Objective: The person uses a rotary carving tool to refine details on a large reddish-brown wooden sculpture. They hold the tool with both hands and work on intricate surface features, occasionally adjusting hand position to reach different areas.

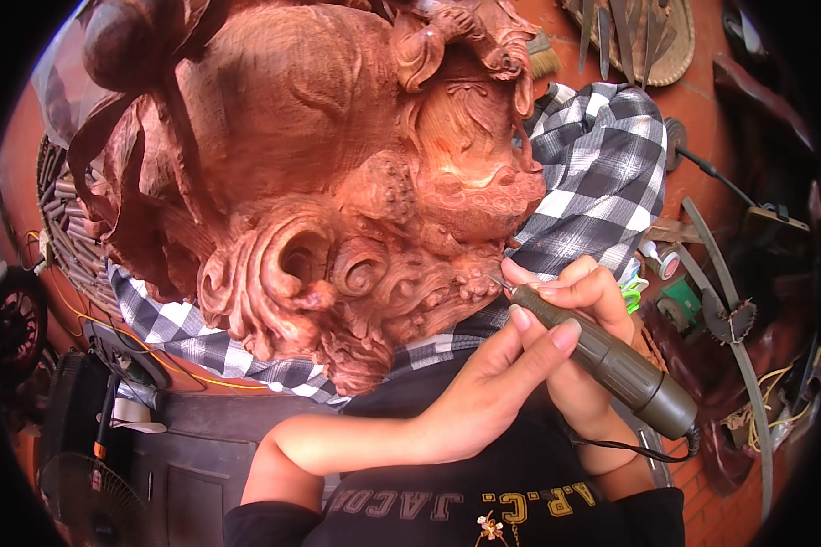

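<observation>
A large reddish-brown wood carving (pixel 274 118), with swirls, drapery folds and a toad-like form, rests across my lap. My right hand (pixel 588 296) grips a dark green handheld rotary tool (pixel 611 365) near its front end. The tool's thin metal tip (pixel 500 281) is at the bumpy lower right edge of the carving; whether it touches the wood is hard to tell. My left hand (pixel 497 374) reaches across from the left, its thumb and fingers closed against the tool's front beside my right hand. A black cord (pixel 629 447) trails from the tool's rear end.
A black-and-white checked cloth (pixel 602 164) covers my legs. Blades lie on a round woven tray (pixel 670 55) at the upper right, near a brush (pixel 545 59). Many carving tools (pixel 73 214) are bundled at the left, above a fan (pixel 91 501). Long metal shears (pixel 739 337) lie at right.
</observation>
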The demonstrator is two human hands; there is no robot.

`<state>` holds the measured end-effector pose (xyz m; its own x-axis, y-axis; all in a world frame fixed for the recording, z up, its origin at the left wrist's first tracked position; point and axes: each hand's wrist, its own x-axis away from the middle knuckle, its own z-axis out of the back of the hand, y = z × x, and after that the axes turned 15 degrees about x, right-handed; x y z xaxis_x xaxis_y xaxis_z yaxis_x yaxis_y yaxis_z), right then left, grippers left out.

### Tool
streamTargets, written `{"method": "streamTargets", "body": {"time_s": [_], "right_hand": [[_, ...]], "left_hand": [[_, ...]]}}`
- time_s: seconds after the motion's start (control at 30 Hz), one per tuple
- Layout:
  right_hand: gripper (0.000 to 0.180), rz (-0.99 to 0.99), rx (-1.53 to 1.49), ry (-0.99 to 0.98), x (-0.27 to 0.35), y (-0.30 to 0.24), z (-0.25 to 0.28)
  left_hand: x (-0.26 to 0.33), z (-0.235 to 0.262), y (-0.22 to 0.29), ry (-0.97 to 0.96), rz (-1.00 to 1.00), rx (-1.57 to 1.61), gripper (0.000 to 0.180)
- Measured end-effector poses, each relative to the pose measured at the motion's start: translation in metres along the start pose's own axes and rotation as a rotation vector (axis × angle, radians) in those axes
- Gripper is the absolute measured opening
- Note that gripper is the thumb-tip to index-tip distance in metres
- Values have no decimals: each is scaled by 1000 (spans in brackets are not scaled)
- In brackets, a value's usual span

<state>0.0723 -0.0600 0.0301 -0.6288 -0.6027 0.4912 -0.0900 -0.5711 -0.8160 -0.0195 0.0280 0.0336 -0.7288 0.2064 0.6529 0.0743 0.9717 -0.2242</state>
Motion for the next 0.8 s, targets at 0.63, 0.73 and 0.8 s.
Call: {"method": "streamTargets", "body": {"time_s": [0.63,0.73,0.8], "right_hand": [[22,-240,-18,27,-10,-29,-6],[26,-267,35,9,-10,-34,-6],[27,-270,58,-1,-12,-37,-7]], "left_hand": [[3,-3,16,-76,110,129,42],[4,-1,18,-108,124,149,42],[6,0,17,-69,155,146,41]]}}
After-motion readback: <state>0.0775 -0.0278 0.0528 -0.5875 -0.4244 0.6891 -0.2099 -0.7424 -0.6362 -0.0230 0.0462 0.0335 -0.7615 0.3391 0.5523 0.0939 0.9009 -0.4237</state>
